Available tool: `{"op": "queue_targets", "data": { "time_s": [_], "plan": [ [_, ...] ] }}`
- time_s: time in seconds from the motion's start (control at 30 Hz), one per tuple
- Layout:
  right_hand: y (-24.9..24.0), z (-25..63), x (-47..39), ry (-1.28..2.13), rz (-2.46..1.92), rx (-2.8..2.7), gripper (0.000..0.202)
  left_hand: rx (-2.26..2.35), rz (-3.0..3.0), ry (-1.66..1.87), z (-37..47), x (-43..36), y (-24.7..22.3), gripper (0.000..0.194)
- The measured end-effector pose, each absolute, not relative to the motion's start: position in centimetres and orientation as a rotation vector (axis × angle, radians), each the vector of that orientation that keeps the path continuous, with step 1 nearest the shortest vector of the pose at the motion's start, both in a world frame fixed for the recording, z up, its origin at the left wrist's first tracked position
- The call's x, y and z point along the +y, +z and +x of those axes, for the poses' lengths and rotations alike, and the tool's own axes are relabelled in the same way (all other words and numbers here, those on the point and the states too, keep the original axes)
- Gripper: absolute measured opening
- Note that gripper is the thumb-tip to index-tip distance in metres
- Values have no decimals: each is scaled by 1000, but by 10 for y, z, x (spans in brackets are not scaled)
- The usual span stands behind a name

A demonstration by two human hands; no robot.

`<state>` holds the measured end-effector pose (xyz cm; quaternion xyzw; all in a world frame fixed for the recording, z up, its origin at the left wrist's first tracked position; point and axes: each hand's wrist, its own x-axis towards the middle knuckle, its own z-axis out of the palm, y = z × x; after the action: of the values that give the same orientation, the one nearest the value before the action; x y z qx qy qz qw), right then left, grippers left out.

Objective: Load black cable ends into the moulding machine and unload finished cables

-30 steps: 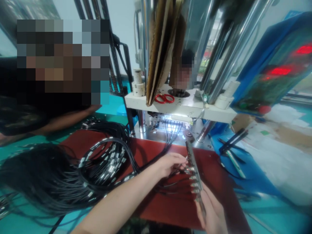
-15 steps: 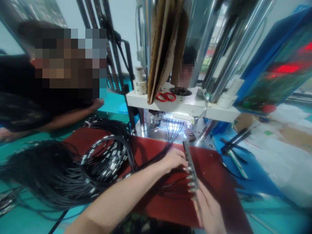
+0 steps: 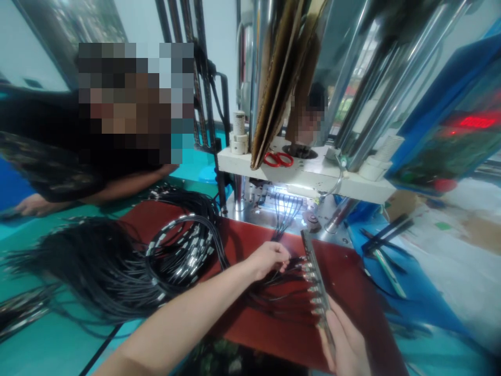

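Observation:
My right hand (image 3: 346, 334) grips the lower end of a long, narrow metal bar (image 3: 319, 279), which is tilted over the red board. Several cable ends with metal tips (image 3: 314, 289) sit in a row along the bar's left edge, their black cables trailing left. Just left of the bar's upper half is my left hand (image 3: 271, 260), its fingers curled and thumb and forefinger pressed together. Dark cables lie right by those fingertips; what the fingers hold, if anything, is hidden.
A press with a white plate (image 3: 270, 175) stands ahead, its lower part lit, with black cables inside. Red-handled scissors (image 3: 278, 159) and cardboard rest on it. Bundled black cables (image 3: 90, 271) cover the left side. A co-worker (image 3: 129, 167) leans in at left. Tools (image 3: 387, 271) lie at right.
My left hand has drawn back from the bar, leaving a gap between fingertips and cable ends. My right hand still grips the bar. The whole view has shifted slightly.

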<state>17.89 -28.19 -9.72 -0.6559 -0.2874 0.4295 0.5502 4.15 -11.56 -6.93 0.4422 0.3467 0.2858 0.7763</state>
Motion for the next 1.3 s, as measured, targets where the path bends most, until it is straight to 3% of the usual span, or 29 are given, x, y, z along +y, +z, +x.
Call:
{"op": "queue_targets", "data": {
  "time_s": [0.2,0.6,0.87,1.17,1.3],
  "plan": [
    [-96,179,-282,1021,-1523,-616,67,807,1343,778,58,-122,-59,5],
    [-77,171,-282,958,-1600,-732,67,817,1219,676,62,-124,-53,25],
    [-79,173,-283,1063,-1595,-672,73,833,1259,698,62,-124,-57,25],
    [-64,170,-281,1095,-1472,-599,50,789,1309,680,60,-116,-63,32],
    [-67,168,-278,1062,-1501,-704,50,803,1266,734,63,-117,-63,31]
  ]
}}
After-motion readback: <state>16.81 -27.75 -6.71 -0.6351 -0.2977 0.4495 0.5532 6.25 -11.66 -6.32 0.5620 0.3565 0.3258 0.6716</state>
